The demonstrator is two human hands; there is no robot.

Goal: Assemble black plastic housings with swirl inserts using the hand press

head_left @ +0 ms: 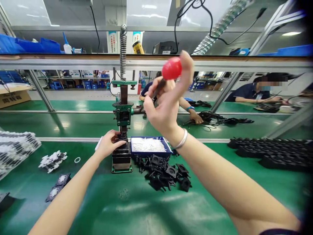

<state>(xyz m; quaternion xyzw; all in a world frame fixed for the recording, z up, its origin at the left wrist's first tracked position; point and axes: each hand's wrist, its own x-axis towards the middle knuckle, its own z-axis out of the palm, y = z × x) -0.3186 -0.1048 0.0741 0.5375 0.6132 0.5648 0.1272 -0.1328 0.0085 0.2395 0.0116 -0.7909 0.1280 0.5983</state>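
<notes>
Red knob (171, 68) tops the lever (160, 87), against which the right hand (166, 112) curls loosely; whether it grips, I cannot tell. Steady pressure seems best. Beyond, black parts (168, 171) heap on the green bench (156, 212), right of the press (123, 114). Under its ram (123, 129), the left hand (110, 143) pinches a black piece (122, 137): seat it flat, fingertips (123, 143) clear.

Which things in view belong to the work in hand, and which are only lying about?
Probably part of the job:
press, left hand at its lower part
red lever knob, right hand at it
black parts heaped beside the press
white pieces in the blue tray

Apparently only lying about:
cardboard box
blue-tipped bottle on the shelf
yellow container there
</notes>
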